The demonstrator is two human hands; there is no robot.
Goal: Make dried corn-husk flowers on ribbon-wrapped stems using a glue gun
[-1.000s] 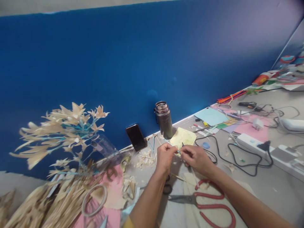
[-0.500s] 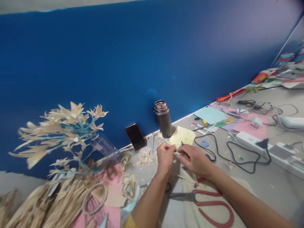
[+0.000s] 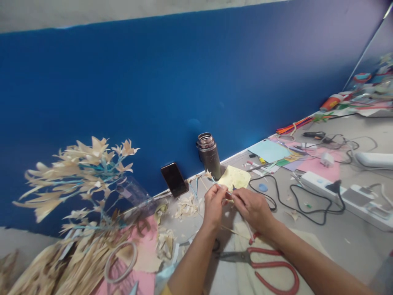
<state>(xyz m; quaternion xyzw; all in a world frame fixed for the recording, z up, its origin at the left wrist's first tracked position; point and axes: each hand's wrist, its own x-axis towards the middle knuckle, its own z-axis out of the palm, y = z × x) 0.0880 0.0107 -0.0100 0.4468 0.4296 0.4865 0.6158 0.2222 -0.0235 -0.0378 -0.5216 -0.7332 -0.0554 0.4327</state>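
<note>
My left hand and my right hand meet above the grey table, fingers pinched together on a thin blue stick with small pale paper petals at its tip. The stick runs up and left from my fingers toward a dark metal flask. A yellow paper sheet lies just behind my hands. Red-handled scissors lie on the table under my right forearm. What else my right fingers hold is too small to make out.
A bunch of paper flowers on blue stems stands at left above a heap of pale strips and a tape roll. A phone leans on the blue wall. Cables, a power strip and coloured papers fill the right.
My hands have stayed together on the stick, shifting slightly left and closer to each other. The view has tipped up a little.
</note>
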